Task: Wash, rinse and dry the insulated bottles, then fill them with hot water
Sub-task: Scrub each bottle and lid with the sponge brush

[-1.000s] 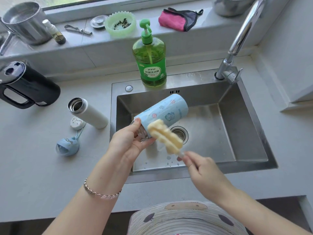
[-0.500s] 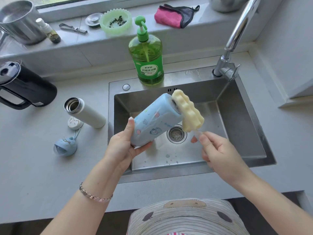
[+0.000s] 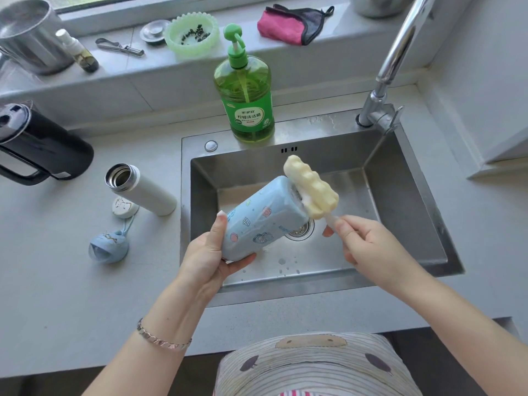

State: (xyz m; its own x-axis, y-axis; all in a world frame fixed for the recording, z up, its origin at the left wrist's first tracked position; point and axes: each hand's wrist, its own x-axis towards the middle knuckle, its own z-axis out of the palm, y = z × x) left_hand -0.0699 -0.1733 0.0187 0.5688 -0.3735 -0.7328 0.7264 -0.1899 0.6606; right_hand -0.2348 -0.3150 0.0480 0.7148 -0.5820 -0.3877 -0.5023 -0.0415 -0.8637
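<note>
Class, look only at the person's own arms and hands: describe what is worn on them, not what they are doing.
Both forearms are bare, no sleeves showing. The left hand has a silver link bracelet on its wrist and pale, longish nails. The right hand shows no jewellery or gloves.

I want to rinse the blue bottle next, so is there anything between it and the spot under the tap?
Nothing visible. The blue bottle, in the left hand, is already over the sink; the basin toward the faucet is bare. The sponge brush in the right hand rests against the bottle's base.
</note>
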